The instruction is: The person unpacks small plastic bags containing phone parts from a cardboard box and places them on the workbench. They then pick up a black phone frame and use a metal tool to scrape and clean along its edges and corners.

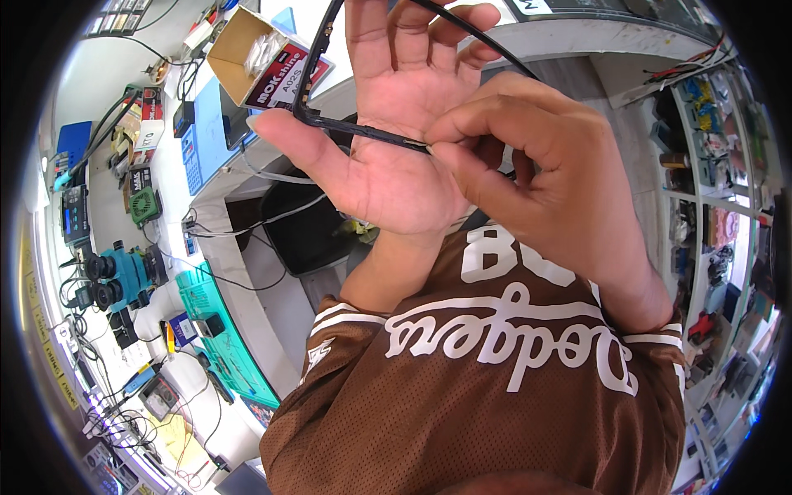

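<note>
A thin black phone frame (pixel 360 129), with an open middle, is raised in front of my chest. My left hand (pixel 404 165) is open behind it, palm up, thumb out to the left and fingers stretched away. The frame's corner crosses in front of my left thumb; I cannot tell how firmly the two touch. From the right, my right hand (pixel 536 148) is closed, pinching the frame's near edge between thumb and index finger. Part of the frame passes behind the right hand, and its far end runs off the top of the picture.
At the left, a white workbench (pixel 235 177) carries an open cardboard box (pixel 247 54), a blue mat (pixel 206 136), a teal microscope (pixel 120 276), a teal mat (pixel 219 338) and tangled cables. A black chair (pixel 301 227) stands beneath my left hand. Shelves (pixel 701 190) of parts line the right.
</note>
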